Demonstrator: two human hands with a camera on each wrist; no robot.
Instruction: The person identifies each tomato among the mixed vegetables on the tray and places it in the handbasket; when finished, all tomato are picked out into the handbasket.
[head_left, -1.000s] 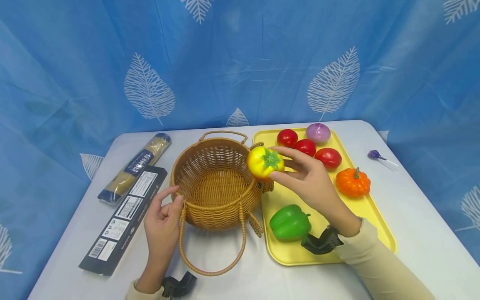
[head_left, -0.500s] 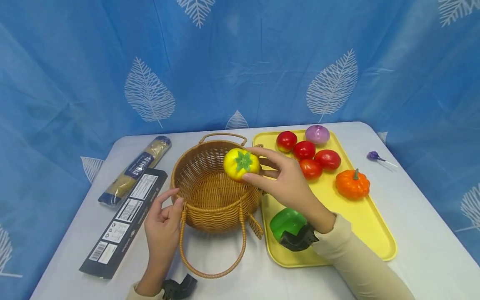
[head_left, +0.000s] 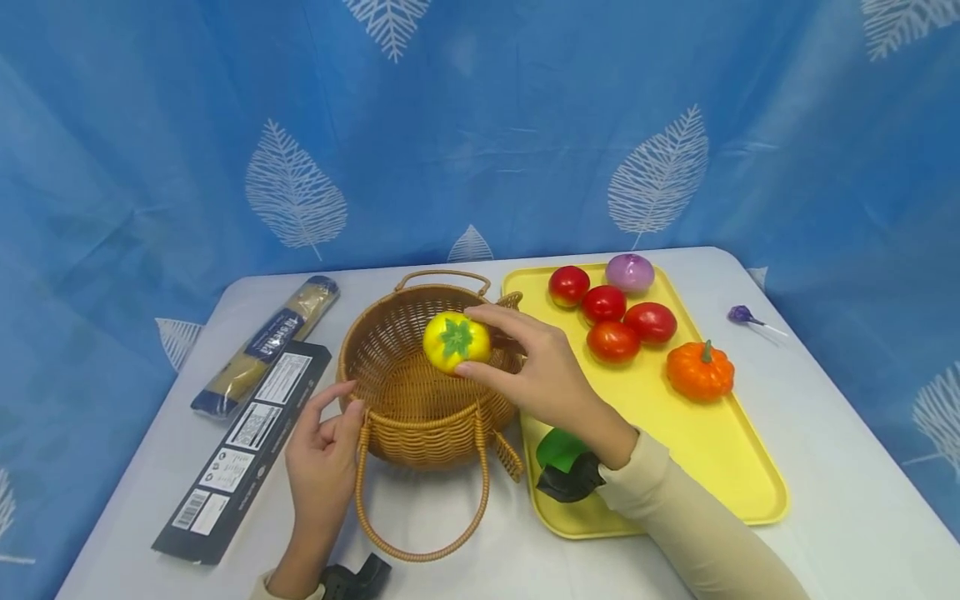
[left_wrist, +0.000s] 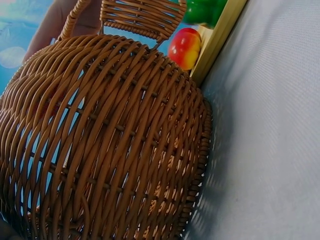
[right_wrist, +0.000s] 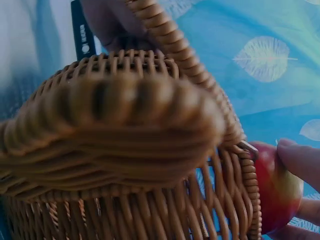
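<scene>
Black box (head_left: 246, 455) shows a barcode (head_left: 191, 509); right hand (head_left: 542, 368) holds yellow tomato (head_left: 455, 340).

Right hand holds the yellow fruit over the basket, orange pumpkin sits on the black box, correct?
No: the orange pumpkin sits on the yellow tray, as the head view shows. The right hand does hold the yellow fruit over the basket.

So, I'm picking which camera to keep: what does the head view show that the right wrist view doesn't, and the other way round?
Only the head view shows the tray, pumpkin, onion and lollipop. Only the right wrist view shows the broad red side of the fruit. Both show the basket, the black box, the curtain and the right hand gripping that fruit.
</scene>
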